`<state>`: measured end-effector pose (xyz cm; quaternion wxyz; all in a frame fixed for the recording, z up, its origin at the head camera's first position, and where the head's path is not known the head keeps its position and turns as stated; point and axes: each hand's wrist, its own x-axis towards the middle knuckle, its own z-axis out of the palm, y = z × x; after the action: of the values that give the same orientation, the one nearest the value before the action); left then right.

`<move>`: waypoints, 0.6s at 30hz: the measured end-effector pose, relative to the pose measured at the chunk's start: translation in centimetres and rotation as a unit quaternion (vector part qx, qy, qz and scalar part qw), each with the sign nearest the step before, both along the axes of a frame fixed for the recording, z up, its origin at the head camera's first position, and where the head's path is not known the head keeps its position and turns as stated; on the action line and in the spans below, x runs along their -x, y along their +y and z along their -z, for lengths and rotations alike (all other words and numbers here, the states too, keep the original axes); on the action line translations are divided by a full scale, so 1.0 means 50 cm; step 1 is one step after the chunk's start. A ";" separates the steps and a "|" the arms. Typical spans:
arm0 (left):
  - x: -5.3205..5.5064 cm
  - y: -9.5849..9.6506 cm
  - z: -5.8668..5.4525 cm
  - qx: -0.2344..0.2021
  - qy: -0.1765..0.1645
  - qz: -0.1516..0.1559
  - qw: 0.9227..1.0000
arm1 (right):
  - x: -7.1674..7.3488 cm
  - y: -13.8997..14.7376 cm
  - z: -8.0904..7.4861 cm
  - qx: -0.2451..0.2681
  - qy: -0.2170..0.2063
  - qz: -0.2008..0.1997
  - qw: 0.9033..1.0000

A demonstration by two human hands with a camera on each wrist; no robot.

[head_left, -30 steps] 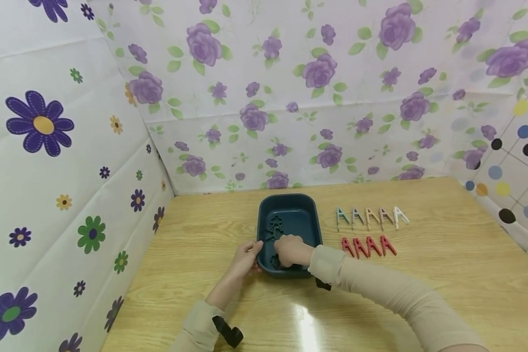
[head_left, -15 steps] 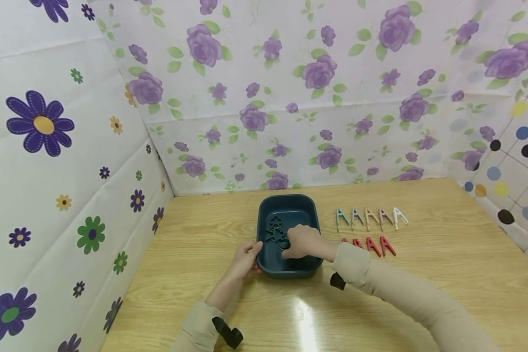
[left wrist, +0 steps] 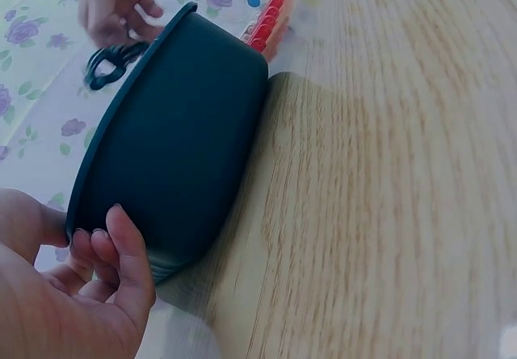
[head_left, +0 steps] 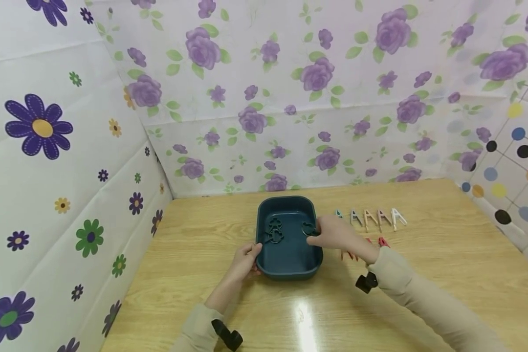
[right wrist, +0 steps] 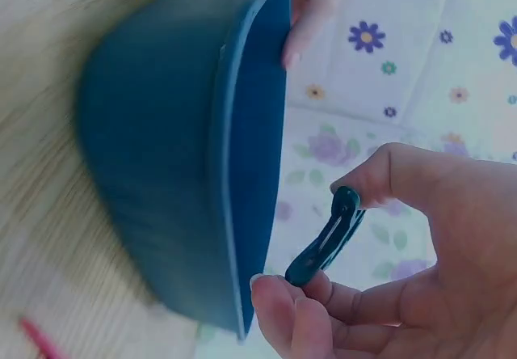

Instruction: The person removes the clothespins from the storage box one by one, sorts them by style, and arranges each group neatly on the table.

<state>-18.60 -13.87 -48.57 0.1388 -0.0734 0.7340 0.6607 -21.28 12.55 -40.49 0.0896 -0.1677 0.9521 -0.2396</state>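
Observation:
A deep dark teal plastic bin [head_left: 290,276] stands on the table. My left hand [head_left: 244,261] grips its left wall, thumb over the rim and fingers against the outside, as the left wrist view also shows. My right hand [head_left: 336,232] is at the right rim and pinches a small dark green openwork piece [right wrist: 327,242] between thumb and fingers. In the left wrist view this piece [left wrist: 109,64] shows a ring-like outline beyond the rim. Similar dark green pieces [head_left: 275,237] lie against each other in the left half of the bin.
Right of the bin, a row of pale clothespins [head_left: 380,220] lies on the wooden table [head_left: 202,220]. A second row of red clothespins [head_left: 384,242] lies nearer, partly hidden by the right hand and sleeve. Patterned sheets [head_left: 246,98] stand behind and at both sides.
My right hand has moved from the bin's near left part, across its middle, to the right rim with the dark green piece. The left hand has stayed on the left wall.

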 end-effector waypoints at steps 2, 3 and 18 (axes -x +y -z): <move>-0.001 0.000 0.001 0.002 0.001 0.000 1.000 | -0.007 0.020 0.003 -0.001 -0.002 0.012 1.000; -0.001 0.000 0.001 0.003 0.002 -0.001 1.000 | -0.011 0.029 0.003 -0.001 -0.003 0.016 1.000; -0.012 0.002 -0.022 0.004 0.002 0.004 1.000 | -0.077 0.123 0.053 -0.083 -0.006 0.049 0.995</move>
<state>-18.00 -13.78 -47.47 0.1395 -0.0697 0.7373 0.6573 -17.42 18.72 -43.13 0.0972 -0.1111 0.9752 -0.1648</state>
